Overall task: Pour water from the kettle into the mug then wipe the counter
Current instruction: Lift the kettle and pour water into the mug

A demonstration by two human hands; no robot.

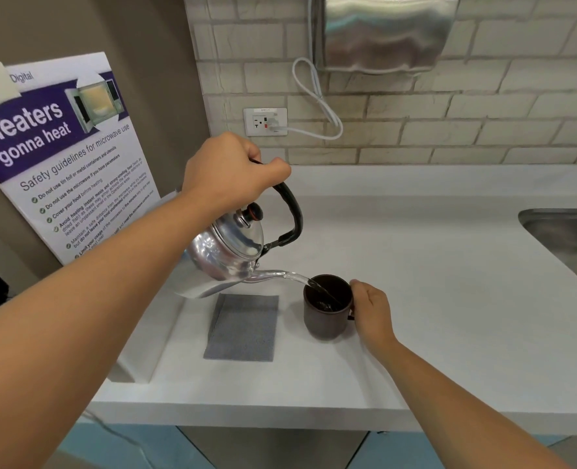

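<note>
Head: kettle tilted, water entering mug.

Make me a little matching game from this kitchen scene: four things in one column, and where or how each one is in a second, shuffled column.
Things:
1. kettle
2. mug
3. grey cloth
4. sink

States:
A. lying flat on the counter, left of the mug
B. set into the counter at the far right
C. tilted in the air, held by its black handle in the left hand
D. standing upright, steadied by the right hand, with water streaming in

Pairs: 1-C, 2-D, 3-A, 4-B
</note>
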